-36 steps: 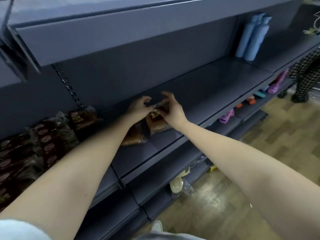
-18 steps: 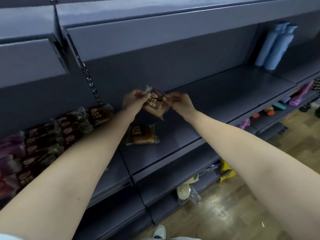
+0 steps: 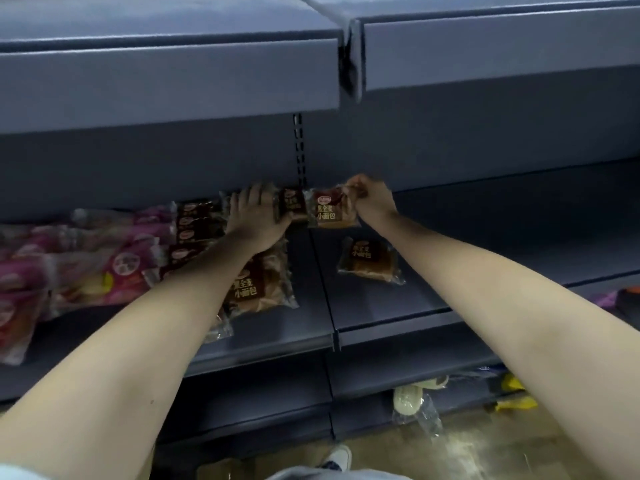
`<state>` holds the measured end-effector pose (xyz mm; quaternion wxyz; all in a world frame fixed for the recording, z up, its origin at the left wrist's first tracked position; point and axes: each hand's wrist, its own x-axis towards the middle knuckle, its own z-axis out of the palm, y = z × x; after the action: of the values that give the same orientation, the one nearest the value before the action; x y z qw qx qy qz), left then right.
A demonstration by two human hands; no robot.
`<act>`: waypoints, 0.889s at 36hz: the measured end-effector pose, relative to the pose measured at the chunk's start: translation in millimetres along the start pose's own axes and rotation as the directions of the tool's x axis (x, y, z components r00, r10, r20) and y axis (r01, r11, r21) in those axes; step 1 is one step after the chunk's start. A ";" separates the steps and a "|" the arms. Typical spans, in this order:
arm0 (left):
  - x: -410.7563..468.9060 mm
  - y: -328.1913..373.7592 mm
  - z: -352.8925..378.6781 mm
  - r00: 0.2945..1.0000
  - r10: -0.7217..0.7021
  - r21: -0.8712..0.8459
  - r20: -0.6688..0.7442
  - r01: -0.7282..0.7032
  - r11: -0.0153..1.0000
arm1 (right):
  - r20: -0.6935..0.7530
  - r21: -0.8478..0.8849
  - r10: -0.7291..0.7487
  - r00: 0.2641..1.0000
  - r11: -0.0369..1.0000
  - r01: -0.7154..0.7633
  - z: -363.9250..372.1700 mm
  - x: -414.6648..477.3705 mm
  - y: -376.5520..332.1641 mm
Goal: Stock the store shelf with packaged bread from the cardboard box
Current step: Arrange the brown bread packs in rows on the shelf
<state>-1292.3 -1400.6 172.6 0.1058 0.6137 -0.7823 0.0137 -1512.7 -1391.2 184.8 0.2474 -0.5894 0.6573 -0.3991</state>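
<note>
Reaching deep into the grey metal shelf (image 3: 381, 306), and plenty is tough to read. The overhanging grey upper shelf (image 3: 173, 81) throws the back row into shadow. The left forearm covers part of a large clear-plastic packet of brown bread (image 3: 259, 285). The pink and purple plastic packets (image 3: 69, 265) at far left are blurred and cut off by the frame edge.

The left hand (image 3: 256, 216) lies palm down, fingers straight, on the back row. Its thumb side touches a small brown-labelled bread packet (image 3: 293, 204) standing upright; whether the thumb hooks round it, I cannot tell. The right hand (image 3: 372, 200) is curled tight, pinching the top corner of a second small brown bread packet (image 3: 330, 211). That one sits just beside the upright one at the back of the shelf, below the slotted upright post (image 3: 298, 150).

Count: two hands and four brown packets seen singly. They are the upright one, the pinched one, the large one, and a fourth small packet (image 3: 369, 261) lying flat nearer the front edge. Left of the left hand sits a dim stack of brown packets (image 3: 195, 223), number unclear. On a lower shelf, one pale shoe (image 3: 408, 400) in clear wrap.
</note>
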 end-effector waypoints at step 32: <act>-8.4 -19.3 22.6 0.985 -0.077 0.051 0.157 0.070 0.996 | -0.056 -0.129 0.045 0.997 0.990 -0.052 79.0 22.1 -3.9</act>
<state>-1275.2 -1400.8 146.8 0.0298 0.6436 -0.7645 -0.0216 -1451.6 -1431.1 147.1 0.2006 -0.5776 0.7023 -0.3646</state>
